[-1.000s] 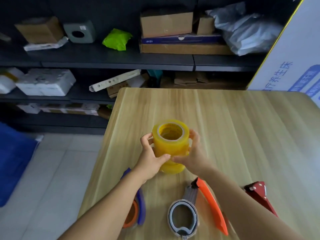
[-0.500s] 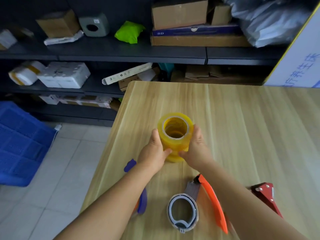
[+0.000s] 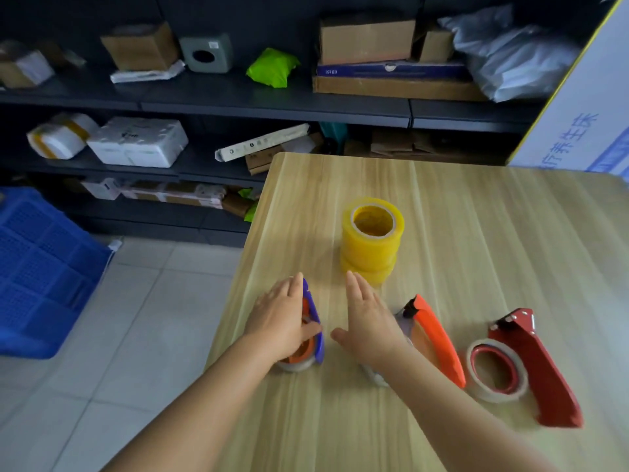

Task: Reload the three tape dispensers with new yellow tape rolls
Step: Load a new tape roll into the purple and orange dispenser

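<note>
A stack of yellow tape rolls point(image 3: 372, 243) stands upright in the middle of the wooden table point(image 3: 493, 233), with no hand on it. Three dispensers lie in a row nearer to me: a purple one point(image 3: 316, 321) at the left, an orange-handled one point(image 3: 439, 338) in the middle and a red one point(image 3: 531, 362) at the right with a near-empty roll in it. My left hand point(image 3: 284, 318) rests flat on the purple dispenser, fingers straight, thumb across its edge. My right hand point(image 3: 369, 321) is spread flat between the purple and orange dispensers, hiding part of the orange one.
The table's left edge point(image 3: 238, 284) runs just beside the purple dispenser, with tiled floor and a blue crate point(image 3: 37, 267) below. Dark shelves point(image 3: 272, 103) with boxes and parcels stand behind the table. A large white carton point(image 3: 585, 124) leans at the far right.
Both hands have let go of the yellow stack and drawn back toward me. The left one has come down on the purple dispenser. The stack stays standing on the table.
</note>
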Demonstrator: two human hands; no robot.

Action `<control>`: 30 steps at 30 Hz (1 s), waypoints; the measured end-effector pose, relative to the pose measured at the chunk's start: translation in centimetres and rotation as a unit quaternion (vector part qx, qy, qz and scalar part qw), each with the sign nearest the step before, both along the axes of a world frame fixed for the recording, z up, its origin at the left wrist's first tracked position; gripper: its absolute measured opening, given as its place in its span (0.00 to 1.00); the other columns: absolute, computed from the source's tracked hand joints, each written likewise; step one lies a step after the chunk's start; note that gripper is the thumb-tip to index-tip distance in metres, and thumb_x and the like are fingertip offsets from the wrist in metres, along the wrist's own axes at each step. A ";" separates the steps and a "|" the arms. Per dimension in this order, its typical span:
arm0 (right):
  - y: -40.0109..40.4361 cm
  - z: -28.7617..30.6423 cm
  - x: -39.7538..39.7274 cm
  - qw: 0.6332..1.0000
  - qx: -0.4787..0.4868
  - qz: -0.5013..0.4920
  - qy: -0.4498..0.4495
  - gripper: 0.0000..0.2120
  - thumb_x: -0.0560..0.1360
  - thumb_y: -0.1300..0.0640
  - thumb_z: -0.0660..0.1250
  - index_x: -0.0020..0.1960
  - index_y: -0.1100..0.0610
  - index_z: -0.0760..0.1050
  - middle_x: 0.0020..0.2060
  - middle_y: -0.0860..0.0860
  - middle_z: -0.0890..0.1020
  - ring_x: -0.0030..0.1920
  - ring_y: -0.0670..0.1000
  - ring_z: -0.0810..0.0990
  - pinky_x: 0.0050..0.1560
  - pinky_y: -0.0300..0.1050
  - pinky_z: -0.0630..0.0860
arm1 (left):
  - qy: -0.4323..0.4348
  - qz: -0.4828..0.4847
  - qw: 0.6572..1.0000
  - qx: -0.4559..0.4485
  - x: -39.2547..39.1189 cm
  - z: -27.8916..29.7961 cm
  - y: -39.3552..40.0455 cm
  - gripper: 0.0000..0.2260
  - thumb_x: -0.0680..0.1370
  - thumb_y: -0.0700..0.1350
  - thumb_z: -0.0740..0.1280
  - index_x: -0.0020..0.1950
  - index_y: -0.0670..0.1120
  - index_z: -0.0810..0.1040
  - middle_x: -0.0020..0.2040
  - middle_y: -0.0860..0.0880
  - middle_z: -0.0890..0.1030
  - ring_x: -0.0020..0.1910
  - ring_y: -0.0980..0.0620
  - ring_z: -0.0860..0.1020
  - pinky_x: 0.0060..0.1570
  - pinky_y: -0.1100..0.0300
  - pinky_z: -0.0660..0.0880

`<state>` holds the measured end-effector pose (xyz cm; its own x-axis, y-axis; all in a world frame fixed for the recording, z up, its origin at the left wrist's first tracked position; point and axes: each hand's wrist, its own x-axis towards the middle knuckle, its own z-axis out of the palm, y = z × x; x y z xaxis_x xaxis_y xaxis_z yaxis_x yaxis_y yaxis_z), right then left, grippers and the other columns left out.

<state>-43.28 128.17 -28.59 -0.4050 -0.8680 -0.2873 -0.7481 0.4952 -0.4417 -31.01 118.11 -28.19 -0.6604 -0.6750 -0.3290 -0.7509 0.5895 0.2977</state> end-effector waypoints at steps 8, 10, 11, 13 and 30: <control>0.8 -2.8 5.9 0.997 0.055 0.043 -0.013 0.40 0.75 0.50 0.66 0.78 0.52 0.46 0.76 0.49 0.56 0.74 0.53 0.58 0.70 0.46 0.62 | -0.041 0.017 0.996 0.074 4.8 -4.3 1.6 0.49 0.70 0.62 0.71 0.79 0.48 0.44 0.79 0.49 0.53 0.73 0.45 0.63 0.68 0.52 0.67; 1.0 -3.1 6.4 0.998 0.056 0.021 -0.010 0.39 0.75 0.49 0.66 0.78 0.51 0.47 0.73 0.49 0.62 0.69 0.54 0.66 0.64 0.47 0.68 | -0.021 0.020 0.998 0.062 4.7 -4.4 1.9 0.48 0.71 0.58 0.72 0.79 0.47 0.44 0.77 0.49 0.56 0.70 0.46 0.66 0.63 0.53 0.70; 1.1 -3.3 6.6 0.998 0.056 0.011 -0.003 0.38 0.75 0.48 0.66 0.77 0.50 0.48 0.71 0.49 0.65 0.67 0.54 0.69 0.62 0.47 0.70 | -0.014 0.018 0.998 0.060 4.6 -4.4 1.9 0.48 0.71 0.57 0.73 0.79 0.46 0.44 0.75 0.49 0.57 0.69 0.47 0.67 0.60 0.53 0.71; 1.3 -3.3 6.7 0.999 0.049 -0.002 0.016 0.35 0.75 0.47 0.66 0.76 0.50 0.51 0.69 0.49 0.67 0.65 0.54 0.70 0.60 0.47 0.72 | 0.000 0.002 0.998 0.062 4.4 -4.2 2.0 0.46 0.70 0.55 0.74 0.77 0.47 0.49 0.71 0.49 0.60 0.66 0.48 0.68 0.57 0.53 0.73; 1.0 -3.1 5.3 0.980 0.067 0.083 0.166 0.37 0.73 0.52 0.68 0.75 0.55 0.54 0.72 0.51 0.62 0.73 0.53 0.58 0.69 0.47 0.61 | 0.074 -0.047 0.984 0.154 5.5 -3.6 0.6 0.43 0.65 0.60 0.75 0.70 0.54 0.54 0.69 0.53 0.62 0.54 0.51 0.75 0.48 0.58 0.73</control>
